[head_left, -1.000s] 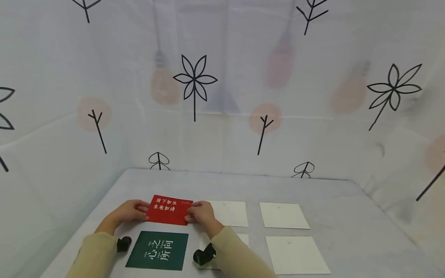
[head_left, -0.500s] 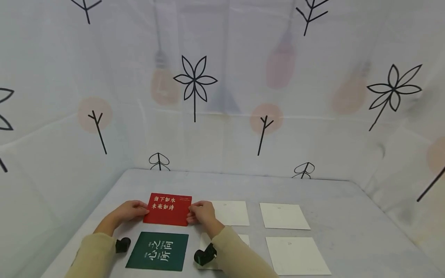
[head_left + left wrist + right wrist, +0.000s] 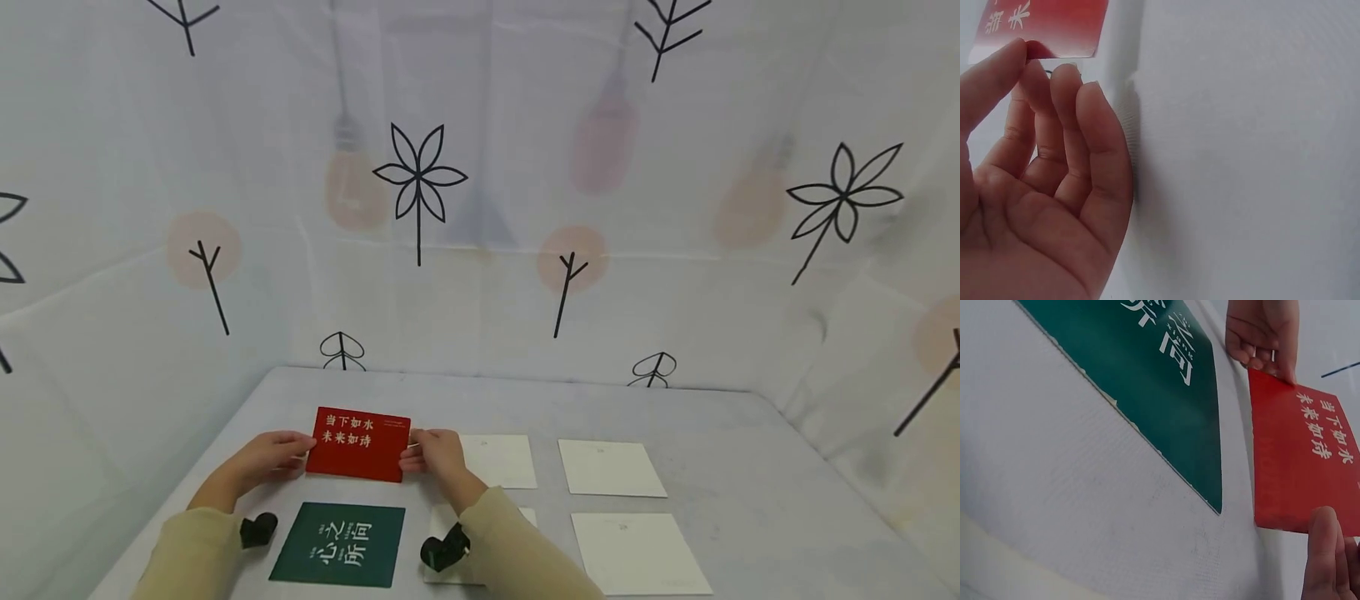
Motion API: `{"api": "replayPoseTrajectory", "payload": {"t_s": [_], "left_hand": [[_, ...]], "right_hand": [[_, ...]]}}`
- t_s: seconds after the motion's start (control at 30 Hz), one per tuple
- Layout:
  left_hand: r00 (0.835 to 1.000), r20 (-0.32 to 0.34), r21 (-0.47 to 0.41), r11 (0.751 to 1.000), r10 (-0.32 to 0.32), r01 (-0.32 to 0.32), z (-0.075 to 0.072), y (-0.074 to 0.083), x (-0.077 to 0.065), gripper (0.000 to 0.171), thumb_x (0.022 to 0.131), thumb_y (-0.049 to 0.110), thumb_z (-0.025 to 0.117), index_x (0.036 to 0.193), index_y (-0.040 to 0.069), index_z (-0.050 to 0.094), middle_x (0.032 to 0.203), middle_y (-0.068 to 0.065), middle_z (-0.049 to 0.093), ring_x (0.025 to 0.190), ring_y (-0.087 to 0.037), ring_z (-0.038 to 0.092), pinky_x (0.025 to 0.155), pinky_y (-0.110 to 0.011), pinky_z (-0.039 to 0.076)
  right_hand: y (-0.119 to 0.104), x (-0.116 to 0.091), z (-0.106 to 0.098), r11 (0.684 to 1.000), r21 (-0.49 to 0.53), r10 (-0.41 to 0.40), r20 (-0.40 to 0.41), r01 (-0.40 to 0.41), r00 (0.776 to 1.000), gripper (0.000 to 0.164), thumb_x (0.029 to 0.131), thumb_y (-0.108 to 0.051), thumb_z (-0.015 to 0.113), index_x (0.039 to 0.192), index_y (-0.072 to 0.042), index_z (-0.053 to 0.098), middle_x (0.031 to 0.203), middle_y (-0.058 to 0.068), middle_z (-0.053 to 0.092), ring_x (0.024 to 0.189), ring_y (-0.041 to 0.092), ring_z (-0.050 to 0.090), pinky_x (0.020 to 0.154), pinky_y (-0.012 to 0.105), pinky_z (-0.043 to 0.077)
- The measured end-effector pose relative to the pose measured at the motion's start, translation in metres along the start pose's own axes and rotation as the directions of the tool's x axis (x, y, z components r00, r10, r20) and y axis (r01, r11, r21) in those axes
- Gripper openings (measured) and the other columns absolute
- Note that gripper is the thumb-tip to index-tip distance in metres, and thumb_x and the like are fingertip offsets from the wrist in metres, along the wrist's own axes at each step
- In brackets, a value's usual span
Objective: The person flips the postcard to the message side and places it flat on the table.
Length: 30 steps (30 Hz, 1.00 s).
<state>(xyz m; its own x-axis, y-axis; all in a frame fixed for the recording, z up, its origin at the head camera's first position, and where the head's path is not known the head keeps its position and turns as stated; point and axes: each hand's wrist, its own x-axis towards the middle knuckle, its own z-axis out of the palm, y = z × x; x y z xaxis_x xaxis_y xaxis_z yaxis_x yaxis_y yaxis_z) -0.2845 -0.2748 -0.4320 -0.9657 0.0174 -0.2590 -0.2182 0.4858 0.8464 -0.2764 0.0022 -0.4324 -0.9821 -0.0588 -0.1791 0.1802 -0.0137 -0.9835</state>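
Between my two hands is a red card [image 3: 358,450] with white Chinese characters, tilted up off the table. My left hand [image 3: 262,462] pinches its left edge between thumb and fingertips; in the left wrist view the thumb [image 3: 997,75] lies on the card's face. On the opposite edge, my right hand [image 3: 441,460] pinches with thumb and fingers, seen low at the right in the right wrist view. A dark green card [image 3: 339,546] with white characters lies flat just nearer to me, below the red one.
Cream cards lie in rows to the right: one [image 3: 498,461] partly behind my right hand, another [image 3: 450,575] mostly under my right forearm, and two more, a far card [image 3: 611,468] and a near card [image 3: 637,554]. A patterned white cloth [image 3: 480,300] hangs behind the white table [image 3: 750,467].
Both hands have shifted the red card slightly left and raised it a little. The green card and the cream cards keep their places.
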Motion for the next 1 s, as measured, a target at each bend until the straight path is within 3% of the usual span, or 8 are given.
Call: {"api": "replayPoseTrajectory", "payload": {"t_s": [0.33,0.53,0.8,1.0], "left_hand": [[1.000,-0.005,-0.109,0.994,-0.001,0.001,-0.003,0.004,-0.002,0.055,0.088,0.036,0.063,0.119,-0.008,0.053,0.098,-0.010,0.065,0.084,-0.020,0.059,0.078,-0.034,0.052],[1.000,0.004,-0.155,0.988,0.003,-0.003,-0.004,0.008,-0.004,0.057,0.089,0.035,0.062,0.122,-0.010,0.052,0.100,-0.011,0.065,0.084,-0.018,0.059,0.078,-0.032,0.052],[1.000,0.019,-0.299,0.954,-0.001,0.006,-0.003,0.012,-0.006,0.047,0.092,0.026,0.060,0.120,-0.011,0.054,0.092,-0.006,0.067,0.082,-0.018,0.061,0.077,-0.029,0.052],[1.000,0.021,-0.345,0.939,-0.006,0.013,-0.004,0.012,-0.005,0.046,0.092,0.022,0.060,0.120,-0.013,0.052,0.089,-0.005,0.066,0.080,-0.016,0.061,0.075,-0.027,0.053]], "right_hand": [[-0.006,-0.001,0.000,0.999,0.042,-0.032,0.001,0.032,0.999,0.024,0.094,-0.014,0.054,0.094,0.007,0.065,0.069,0.012,0.066,0.062,0.020,0.068,0.060,0.028,0.054],[-0.012,-0.008,-0.002,0.997,0.054,-0.057,0.011,0.056,0.998,0.023,0.094,-0.013,0.055,0.094,0.007,0.065,0.069,0.012,0.066,0.062,0.019,0.068,0.061,0.027,0.054],[-0.011,-0.004,-0.002,0.995,0.072,-0.071,-0.016,0.072,0.997,0.021,0.091,-0.008,0.056,0.100,0.010,0.064,0.075,0.014,0.067,0.066,0.021,0.068,0.062,0.029,0.055],[-0.010,-0.004,-0.001,0.995,0.082,-0.059,-0.026,0.061,0.998,0.020,0.090,-0.007,0.059,0.101,0.009,0.065,0.077,0.013,0.068,0.067,0.021,0.068,0.062,0.029,0.055]]}}
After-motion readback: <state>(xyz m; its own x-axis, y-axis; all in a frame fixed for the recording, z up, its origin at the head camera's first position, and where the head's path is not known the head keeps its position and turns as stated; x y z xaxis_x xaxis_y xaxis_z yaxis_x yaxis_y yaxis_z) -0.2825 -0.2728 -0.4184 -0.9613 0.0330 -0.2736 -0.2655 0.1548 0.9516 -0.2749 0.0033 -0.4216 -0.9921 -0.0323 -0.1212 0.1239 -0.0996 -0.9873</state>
